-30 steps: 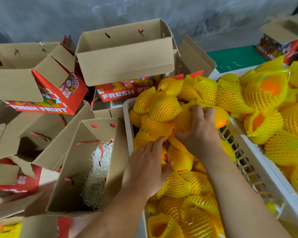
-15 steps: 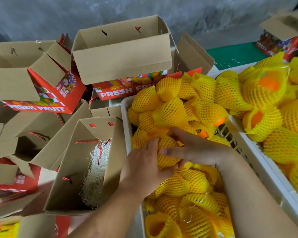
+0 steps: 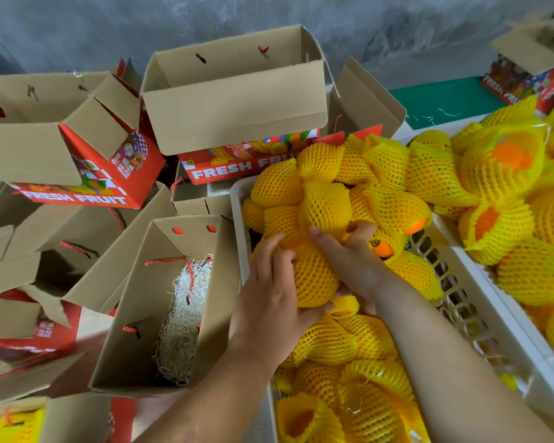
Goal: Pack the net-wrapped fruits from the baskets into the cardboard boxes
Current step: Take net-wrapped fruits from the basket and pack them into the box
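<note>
The step in hand is picking fruit out of the near basket [image 3: 239,199]. The left hand [image 3: 274,292] and the right hand [image 3: 349,260] both curl around one net-wrapped fruit [image 3: 314,276], which sits just above the heap in this basket. The next move, I think, is to carry it left and put it down on the straw [image 3: 181,327] inside the open box [image 3: 135,314].

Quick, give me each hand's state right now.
Left hand: grips the net-wrapped fruit over the basket.
Right hand: fingers curled round the same fruit.
</note>
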Demonstrator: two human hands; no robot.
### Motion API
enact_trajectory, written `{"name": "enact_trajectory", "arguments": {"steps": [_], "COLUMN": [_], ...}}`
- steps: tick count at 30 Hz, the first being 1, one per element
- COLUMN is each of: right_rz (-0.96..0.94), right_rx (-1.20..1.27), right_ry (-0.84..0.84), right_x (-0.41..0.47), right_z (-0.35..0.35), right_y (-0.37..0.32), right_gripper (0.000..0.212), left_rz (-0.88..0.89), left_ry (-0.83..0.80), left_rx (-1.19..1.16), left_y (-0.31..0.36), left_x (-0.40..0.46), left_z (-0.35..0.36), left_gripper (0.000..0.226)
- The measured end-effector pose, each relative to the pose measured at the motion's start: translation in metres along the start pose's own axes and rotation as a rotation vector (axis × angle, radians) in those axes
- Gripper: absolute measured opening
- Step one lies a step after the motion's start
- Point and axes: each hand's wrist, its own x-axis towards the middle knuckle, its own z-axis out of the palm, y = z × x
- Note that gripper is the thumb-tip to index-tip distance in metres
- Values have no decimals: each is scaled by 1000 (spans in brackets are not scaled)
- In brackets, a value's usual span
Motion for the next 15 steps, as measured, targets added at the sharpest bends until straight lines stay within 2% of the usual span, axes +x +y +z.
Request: {"name": "enact_trajectory", "arguments": {"steps": [3,6,8,12,15], "right_rz": [-71,-127,-113,-31,5], "right_rx": [122,215,310,510,546], "right_ry": [74,72,113,175,180], "right_x": [4,4,4,7,3], "right_z": [6,14,18,30,39], "right_y": [5,7,5,7,12], "right_gripper": [82,60,55,47,42], "left_rz": [24,19,1,-13,-26], "left_ry": [-11,-18,-22,27,35], "left_rx": [36,93,126,120,53], "left_y": [0,0,1,3,1], "left_x": [0,0,1,-1,-1], "left_z": [0,1,-1,-1,1], "left_gripper": [83,94,97,84,75]}}
